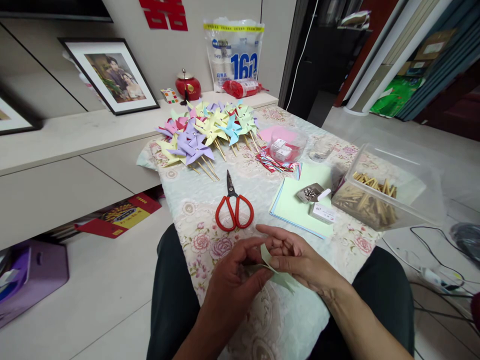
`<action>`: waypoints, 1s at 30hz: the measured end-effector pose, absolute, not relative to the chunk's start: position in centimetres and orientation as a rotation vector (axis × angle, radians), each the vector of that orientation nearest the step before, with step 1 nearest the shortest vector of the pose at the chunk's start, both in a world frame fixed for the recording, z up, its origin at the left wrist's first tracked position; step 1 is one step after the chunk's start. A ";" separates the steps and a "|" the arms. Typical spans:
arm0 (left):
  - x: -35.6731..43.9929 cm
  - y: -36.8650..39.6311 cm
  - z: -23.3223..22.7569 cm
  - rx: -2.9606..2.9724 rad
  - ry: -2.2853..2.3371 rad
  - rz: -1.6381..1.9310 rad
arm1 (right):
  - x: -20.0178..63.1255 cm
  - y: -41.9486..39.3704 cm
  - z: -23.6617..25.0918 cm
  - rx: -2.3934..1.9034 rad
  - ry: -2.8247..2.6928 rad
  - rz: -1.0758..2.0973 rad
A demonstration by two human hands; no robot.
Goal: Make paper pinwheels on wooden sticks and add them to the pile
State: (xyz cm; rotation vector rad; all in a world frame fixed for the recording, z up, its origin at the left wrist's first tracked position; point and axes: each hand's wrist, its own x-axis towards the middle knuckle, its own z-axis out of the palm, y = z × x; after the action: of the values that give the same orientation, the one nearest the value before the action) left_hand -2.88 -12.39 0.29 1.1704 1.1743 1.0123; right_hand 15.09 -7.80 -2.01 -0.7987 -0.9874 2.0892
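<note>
Between my two hands is a piece of pale green paper point(282, 281) with cut points, its corners curling up. My left hand point(240, 280) pinches it between thumb and fingers from the left. From the other side, my right hand point(296, 255) grips the same paper, its thumb on a raised corner and the index finger stretched forward. Red-handled scissors point(234, 205) lie just beyond my hands, blades pointing away. To the right sits a stack of coloured paper sheets point(292, 210), carrying an opened small box of metal fasteners point(311, 192) and a white box point(322, 213).
Several paper pinwheels on sticks point(210, 127) are heaped at the table's far left. A clear bin of short wooden-looking sticks point(375, 200) stands at the right. Behind the paper stack are a clear round container point(296, 142) and cut paper strips point(272, 162). A flowered tablecloth point(210, 245) covers the table.
</note>
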 end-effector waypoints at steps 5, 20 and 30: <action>-3.0 -12.3 0.5 1.361 1.225 1.048 | 15.4 -7.9 -1.9 -0.851 -1.086 2.075; -3.3 -12.2 0.4 1.645 1.490 0.867 | 16.1 -7.9 1.2 -0.822 -1.906 1.131; -2.8 -12.2 -1.3 2.367 1.640 1.151 | 15.7 -8.8 -0.3 -0.730 -2.151 0.393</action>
State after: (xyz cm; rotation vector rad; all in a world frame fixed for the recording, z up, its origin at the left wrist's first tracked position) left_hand -2.80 -12.22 -1.27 2.3672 1.6398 1.1512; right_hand 15.67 -8.83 -0.25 -0.7300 -2.1515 0.3931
